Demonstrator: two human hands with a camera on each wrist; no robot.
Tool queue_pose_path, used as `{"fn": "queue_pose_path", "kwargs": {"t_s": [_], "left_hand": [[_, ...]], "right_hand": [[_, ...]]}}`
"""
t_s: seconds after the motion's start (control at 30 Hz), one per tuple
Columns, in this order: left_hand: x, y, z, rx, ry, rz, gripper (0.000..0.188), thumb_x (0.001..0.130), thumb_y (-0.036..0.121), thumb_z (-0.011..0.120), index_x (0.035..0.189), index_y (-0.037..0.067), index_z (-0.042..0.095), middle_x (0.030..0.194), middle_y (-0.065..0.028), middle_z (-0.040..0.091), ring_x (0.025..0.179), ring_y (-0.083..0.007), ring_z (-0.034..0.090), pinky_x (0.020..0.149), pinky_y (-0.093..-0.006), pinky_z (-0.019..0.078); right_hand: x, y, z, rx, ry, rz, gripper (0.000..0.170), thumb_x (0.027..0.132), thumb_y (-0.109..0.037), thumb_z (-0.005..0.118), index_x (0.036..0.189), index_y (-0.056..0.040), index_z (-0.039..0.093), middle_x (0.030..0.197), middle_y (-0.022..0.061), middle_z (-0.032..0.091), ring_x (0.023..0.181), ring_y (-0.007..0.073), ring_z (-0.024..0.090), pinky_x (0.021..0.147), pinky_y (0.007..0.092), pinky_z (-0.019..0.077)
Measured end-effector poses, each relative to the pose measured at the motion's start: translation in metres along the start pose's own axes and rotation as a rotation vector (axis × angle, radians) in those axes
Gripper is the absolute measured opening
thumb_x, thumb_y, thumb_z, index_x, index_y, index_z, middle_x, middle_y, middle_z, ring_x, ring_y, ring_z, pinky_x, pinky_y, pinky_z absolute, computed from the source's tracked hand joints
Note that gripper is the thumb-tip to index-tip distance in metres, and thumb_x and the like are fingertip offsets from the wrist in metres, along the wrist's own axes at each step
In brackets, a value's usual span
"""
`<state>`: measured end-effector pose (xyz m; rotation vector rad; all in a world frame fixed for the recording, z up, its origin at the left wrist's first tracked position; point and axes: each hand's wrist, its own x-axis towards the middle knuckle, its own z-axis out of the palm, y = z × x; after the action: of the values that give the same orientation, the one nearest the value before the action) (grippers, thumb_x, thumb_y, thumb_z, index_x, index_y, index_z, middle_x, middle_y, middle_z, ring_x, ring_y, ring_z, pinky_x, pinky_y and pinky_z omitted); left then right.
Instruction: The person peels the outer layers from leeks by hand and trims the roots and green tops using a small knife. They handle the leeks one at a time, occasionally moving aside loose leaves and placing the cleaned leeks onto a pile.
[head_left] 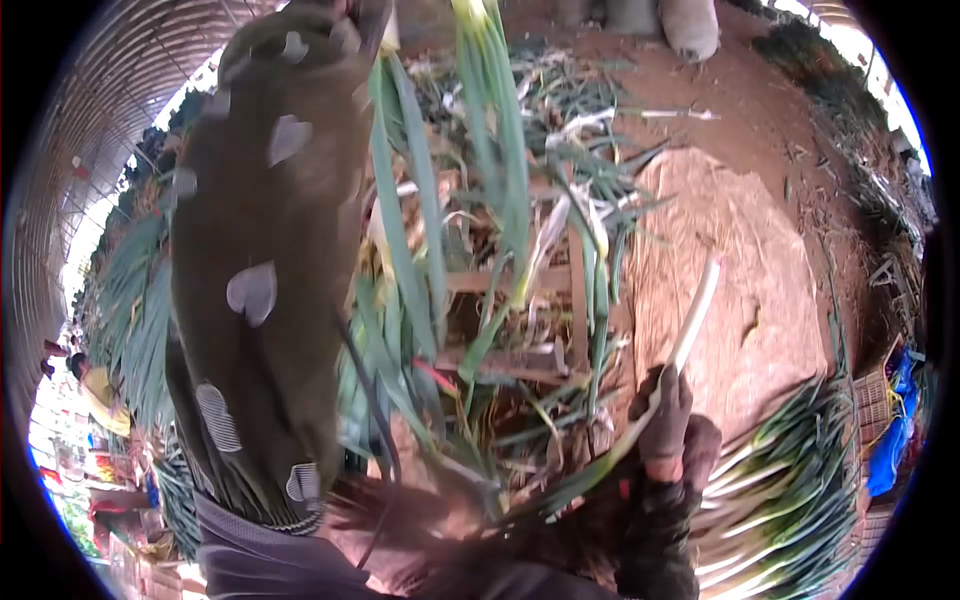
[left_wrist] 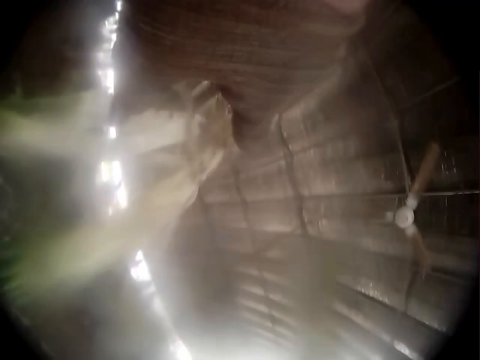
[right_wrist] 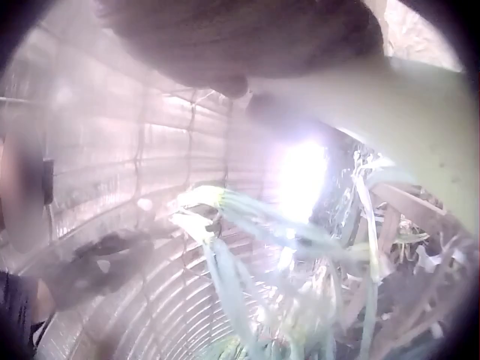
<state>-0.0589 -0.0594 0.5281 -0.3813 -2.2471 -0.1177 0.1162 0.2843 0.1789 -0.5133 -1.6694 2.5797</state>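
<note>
At the top edge of the head view, the left hand (head_left: 350,14) is mostly cut off. Green onion stalks (head_left: 410,200) hang beside it, and a second bunch (head_left: 490,120) hangs to their right; their blurred pale ends (left_wrist: 161,131) show in the left wrist view. Finger detail there is hidden, but the stalks hang from that hand. Low on the right, the gloved right hand (head_left: 665,420) grips one long onion (head_left: 697,310), its white end pointing up and its green leaves trailing down left. Dark fingers (right_wrist: 247,45) curl by this pale stalk (right_wrist: 405,120) in the right wrist view.
A wooden frame (head_left: 578,300) stands among loose leaves in the middle. Right of it lies a brown sheet (head_left: 740,300), with a row of onions (head_left: 770,500) below. A basket (head_left: 870,410) with blue plastic (head_left: 890,450) is at far right. More onions (head_left: 135,320) are piled left.
</note>
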Motion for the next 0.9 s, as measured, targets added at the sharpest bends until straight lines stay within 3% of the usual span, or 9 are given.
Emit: {"fn": "queue_pose_path", "kwargs": {"t_s": [0.13, 0.17, 0.23, 0.33, 0.4, 0.53, 0.63, 0.8, 0.9], "left_hand": [[-0.023, -0.028, 0.069, -0.116, 0.113, -0.058, 0.066, 0.089, 0.018, 0.070, 0.145, 0.004, 0.040, 0.131, -0.0213, 0.058, 0.108, -0.0370, 0.063, 0.092, -0.0448, 0.0523], [-0.072, -0.045, 0.110, -0.204, 0.049, 0.044, 0.074, 0.084, 0.014, 0.075, 0.146, 0.000, 0.038, 0.138, -0.0250, 0.053, 0.130, -0.0366, 0.050, 0.110, -0.0470, 0.0401], [-0.201, 0.003, 0.144, -0.654, -0.317, -0.302, 0.095, 0.080, 0.038, 0.081, 0.152, 0.002, 0.032, 0.146, -0.0271, 0.046, 0.138, -0.0374, 0.043, 0.112, -0.0462, 0.0376], [-0.329, 0.073, 0.138, -0.492, -1.086, -0.407, 0.063, 0.086, 0.065, 0.065, 0.116, 0.009, 0.066, 0.101, -0.0097, 0.071, 0.096, -0.0191, 0.069, 0.083, -0.0321, 0.0569], [-0.410, 0.114, 0.132, -1.215, -0.719, -0.707, 0.049, 0.089, 0.050, 0.071, 0.117, 0.010, 0.065, 0.100, -0.0066, 0.070, 0.095, -0.0137, 0.066, 0.083, -0.0308, 0.0556], [-0.437, 0.182, 0.088, -1.523, -0.835, -0.767, 0.045, 0.088, 0.009, 0.076, 0.128, 0.002, 0.058, 0.113, -0.0067, 0.065, 0.099, -0.0137, 0.061, 0.089, -0.0316, 0.0524], [-0.465, 0.204, 0.090, -1.463, -0.685, -0.580, 0.039, 0.093, 0.016, 0.070, 0.127, 0.002, 0.057, 0.110, -0.0055, 0.065, 0.098, -0.0135, 0.060, 0.086, -0.0319, 0.0514], [-0.465, 0.221, 0.067, -1.768, -0.551, -0.959, 0.027, 0.101, 0.030, 0.058, 0.107, 0.004, 0.059, 0.081, 0.0003, 0.058, 0.073, -0.0098, 0.055, 0.067, -0.0272, 0.0459], [-0.482, 0.224, 0.077, -1.527, -0.473, -0.816, 0.024, 0.103, 0.027, 0.056, 0.108, 0.004, 0.059, 0.081, 0.0008, 0.058, 0.073, -0.0092, 0.055, 0.065, -0.0272, 0.0460]], "right_hand": [[-0.010, 0.007, 0.005, 0.018, -0.126, -0.050, 0.024, 0.103, -0.030, 0.052, 0.098, -0.0069, 0.058, 0.068, -0.0002, 0.052, 0.047, 0.0091, 0.048, 0.040, 0.0232, 0.0370], [-0.008, 0.015, 0.004, 0.026, -0.096, 0.006, 0.023, 0.103, -0.028, 0.053, 0.100, -0.0062, 0.058, 0.068, 0.0002, 0.053, 0.047, 0.0095, 0.049, 0.040, 0.0232, 0.0374], [-0.011, 0.015, 0.011, -0.055, -0.126, -0.006, 0.023, 0.103, -0.028, 0.054, 0.101, -0.0059, 0.058, 0.069, 0.0001, 0.054, 0.047, 0.0098, 0.050, 0.040, 0.0235, 0.0381], [-0.015, 0.028, 0.011, -0.094, -0.274, -0.017, 0.022, 0.104, -0.027, 0.053, 0.102, -0.0060, 0.058, 0.068, -0.0012, 0.054, 0.048, 0.0094, 0.050, 0.043, 0.0241, 0.0397], [-0.020, 0.049, 0.012, -0.183, -0.306, -0.016, 0.022, 0.104, -0.027, 0.052, 0.104, -0.0063, 0.059, 0.067, -0.0036, 0.053, 0.051, 0.0070, 0.050, 0.045, 0.0233, 0.0391], [-0.049, 0.057, 0.044, -0.070, -0.430, 0.044, 0.021, 0.104, -0.028, 0.052, 0.103, -0.0073, 0.059, 0.070, -0.0040, 0.053, 0.052, 0.0060, 0.048, 0.046, 0.0227, 0.0376], [-0.073, 0.037, 0.077, 0.005, -0.497, 0.126, 0.023, 0.104, -0.030, 0.053, 0.101, -0.0081, 0.057, 0.069, -0.0027, 0.053, 0.051, 0.0073, 0.049, 0.044, 0.0229, 0.0392], [-0.065, 0.041, 0.099, 0.134, -0.536, 0.079, 0.022, 0.103, -0.030, 0.055, 0.105, -0.0083, 0.057, 0.071, -0.0023, 0.055, 0.055, 0.0080, 0.053, 0.045, 0.0231, 0.0428], [-0.044, 0.023, 0.114, 0.058, -0.559, -0.087, 0.020, 0.102, -0.025, 0.058, 0.109, -0.0073, 0.056, 0.074, -0.0007, 0.056, 0.056, 0.0099, 0.054, 0.046, 0.0248, 0.0449]]}}
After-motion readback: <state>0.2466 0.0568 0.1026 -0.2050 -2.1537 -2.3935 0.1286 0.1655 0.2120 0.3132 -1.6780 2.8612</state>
